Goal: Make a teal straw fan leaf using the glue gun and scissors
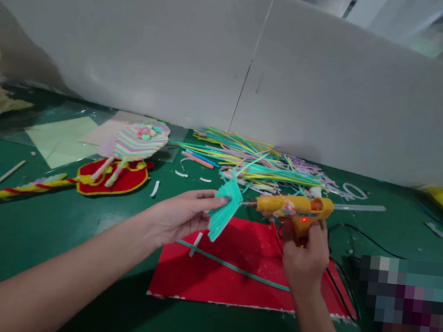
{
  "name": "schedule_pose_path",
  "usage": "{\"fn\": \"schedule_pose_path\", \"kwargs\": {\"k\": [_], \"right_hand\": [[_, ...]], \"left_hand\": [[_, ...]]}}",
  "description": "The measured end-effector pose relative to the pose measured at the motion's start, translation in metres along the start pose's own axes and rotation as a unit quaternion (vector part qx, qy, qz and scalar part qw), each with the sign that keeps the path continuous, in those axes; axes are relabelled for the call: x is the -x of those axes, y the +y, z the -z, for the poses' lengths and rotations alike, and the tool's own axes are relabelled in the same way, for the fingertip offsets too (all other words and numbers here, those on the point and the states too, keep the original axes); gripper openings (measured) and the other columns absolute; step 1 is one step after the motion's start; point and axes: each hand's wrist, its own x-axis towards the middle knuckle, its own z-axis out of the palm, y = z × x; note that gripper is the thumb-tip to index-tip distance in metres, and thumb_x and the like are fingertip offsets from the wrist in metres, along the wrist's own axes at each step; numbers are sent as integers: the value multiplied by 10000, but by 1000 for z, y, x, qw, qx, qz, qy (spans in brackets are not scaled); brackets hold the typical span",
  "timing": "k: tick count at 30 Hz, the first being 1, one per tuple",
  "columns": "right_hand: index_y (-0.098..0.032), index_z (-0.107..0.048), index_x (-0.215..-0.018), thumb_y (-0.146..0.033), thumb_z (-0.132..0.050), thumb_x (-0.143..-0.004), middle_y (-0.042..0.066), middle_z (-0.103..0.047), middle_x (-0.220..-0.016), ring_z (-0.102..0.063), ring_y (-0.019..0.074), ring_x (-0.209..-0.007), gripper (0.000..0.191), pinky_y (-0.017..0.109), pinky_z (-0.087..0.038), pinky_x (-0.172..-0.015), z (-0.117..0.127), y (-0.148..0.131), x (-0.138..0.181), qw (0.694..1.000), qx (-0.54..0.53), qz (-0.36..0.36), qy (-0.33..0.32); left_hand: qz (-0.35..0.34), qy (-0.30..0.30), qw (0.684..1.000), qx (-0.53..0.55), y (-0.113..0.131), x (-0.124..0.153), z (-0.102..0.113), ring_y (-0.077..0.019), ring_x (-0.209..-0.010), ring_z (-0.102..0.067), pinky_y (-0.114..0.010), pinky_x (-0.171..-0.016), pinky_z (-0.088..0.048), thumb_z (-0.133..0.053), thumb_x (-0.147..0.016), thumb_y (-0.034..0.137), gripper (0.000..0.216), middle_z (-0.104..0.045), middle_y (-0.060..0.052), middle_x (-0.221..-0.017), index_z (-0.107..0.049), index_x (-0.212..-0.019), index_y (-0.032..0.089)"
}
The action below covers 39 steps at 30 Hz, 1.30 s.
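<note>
While I have the left hand (185,214) pinching a turquoise fan (225,208) by the red board (228,292), the right hand (307,255) curls its fingers around the yellow glue gun (294,207), nozzle (248,204) at the fan's right edge; I cannot tell whether they touch.

Your glue gun (298,207) is orange-yellow, your folded piece (227,209) turquoise, the board (212,286) red; toward the back edge of your green tabletop (228,330), stems (253,161) are yellow, turquoise and lilac, the ornament (139,144) pastel-striped.
</note>
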Motion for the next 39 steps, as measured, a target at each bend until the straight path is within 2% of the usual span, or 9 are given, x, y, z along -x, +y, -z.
{"fn": "schedule_pose_path", "kwargs": {"k": [10,18,26,32,35,39], "right_hand": [[-150,-565,-965,-281,-591,-818,128,-569,-876,-587,241,-760,198,315,-488,-545,-2,-2,2,1000,-6,7,3],[-166,-550,-883,-269,-580,-831,113,-559,-812,-579,231,-741,119,287,-460,-508,0,-7,1,1000,-10,26,-1],[-149,-553,-982,-308,-574,-831,155,-577,-900,-589,283,-841,220,357,-509,-602,1,0,2,1000,15,4,14],[-155,-556,-963,-320,-572,-832,142,-574,-888,-587,277,-845,211,361,-508,-620,-1,2,1,1000,21,3,20],[-159,-555,-950,-307,-574,-831,123,-565,-870,-585,248,-799,191,342,-500,-610,-1,2,0,1000,10,-5,17],[-154,-552,-920,-306,-577,-828,127,-565,-872,-580,245,-802,180,322,-482,-586,0,1,0,1000,11,-6,19]], "left_hand": [[-6,5,1000,0,-1,0,2,-87,-574,-659,-151,-538,-571,-582,-844,50,75,-686,-48,-752,-643,-865,88],[-10,-5,1000,3,-2,-2,4,-86,-581,-664,-151,-558,-575,-591,-840,53,75,-693,-47,-754,-654,-829,92],[-13,-25,999,-15,-1,-2,4,-80,-566,-657,-147,-532,-571,-643,-808,68,64,-705,-24,-741,-668,-822,125],[-11,25,999,-24,-1,0,4,-64,-523,-629,-130,-485,-544,-668,-786,61,139,-706,-21,-755,-653,-900,138],[-4,15,999,-41,0,1,3,-62,-519,-620,-126,-476,-532,-652,-798,61,124,-695,-25,-744,-655,-906,123],[7,33,998,-62,2,2,1,-51,-510,-599,-116,-472,-514,-639,-808,63,121,-678,-18,-723,-656,-916,115]]}}
